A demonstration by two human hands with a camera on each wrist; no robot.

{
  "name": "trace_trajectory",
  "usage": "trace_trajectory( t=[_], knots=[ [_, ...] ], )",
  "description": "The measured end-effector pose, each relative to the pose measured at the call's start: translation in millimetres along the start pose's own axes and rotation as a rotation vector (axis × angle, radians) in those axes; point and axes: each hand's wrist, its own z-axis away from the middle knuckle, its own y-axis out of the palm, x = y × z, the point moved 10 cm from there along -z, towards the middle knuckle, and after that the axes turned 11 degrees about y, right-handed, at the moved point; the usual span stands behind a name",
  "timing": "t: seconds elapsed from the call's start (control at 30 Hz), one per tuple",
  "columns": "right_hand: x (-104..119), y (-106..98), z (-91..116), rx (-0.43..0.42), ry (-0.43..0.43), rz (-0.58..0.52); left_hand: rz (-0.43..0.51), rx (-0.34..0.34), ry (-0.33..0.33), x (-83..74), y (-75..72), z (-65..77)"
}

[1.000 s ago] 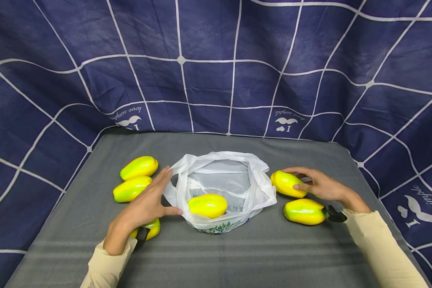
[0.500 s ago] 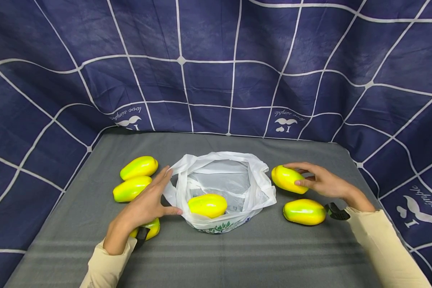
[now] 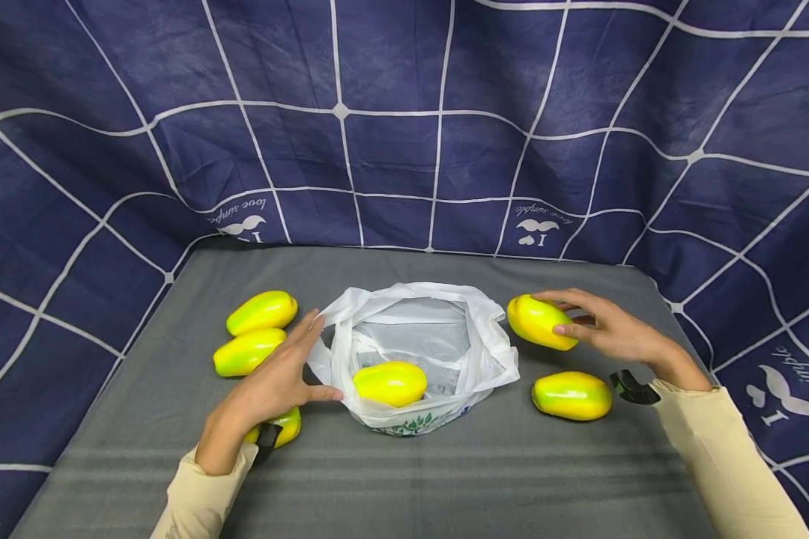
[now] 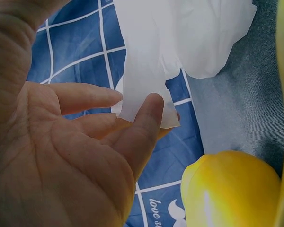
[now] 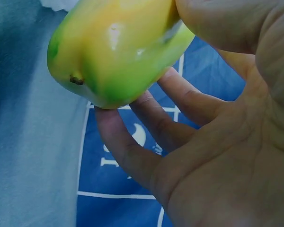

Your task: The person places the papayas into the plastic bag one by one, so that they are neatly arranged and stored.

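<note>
My right hand holds a yellow-green papaya just right of the white plastic bag. In the right wrist view, the thumb and fingertips grip the papaya from opposite sides, and its stem end faces left. At the bag's left side is my left hand, thumb by the front rim. The left wrist view shows the bag's handle strip pinched between its fingers, one finger in front and others behind. The bag's mouth gapes upward, and one papaya lies inside near the front.
Another papaya lies below the right hand. Two papayas, one farther back and one nearer, lie left of the bag. A third papaya is partly hidden under the left wrist. A blue checked cloth rises behind the grey table.
My right hand has lifted its papaya a little up and away from the papaya below it. The left hand and the bag have stayed in place.
</note>
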Motion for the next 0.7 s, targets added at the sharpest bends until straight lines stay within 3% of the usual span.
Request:
trace_trajectory(
  t=[0.37,0.7],
  knots=[
    [20.7,-6.2,-3.7,-0.022,0.001,-0.042,-0.002,0.001,-0.003,0.0,-0.2,-0.2],
    [43.9,4.2,-14.5,0.001,-0.072,-0.069,-0.002,0.002,-0.004,-0.1,-0.3,-0.3]
  ],
)
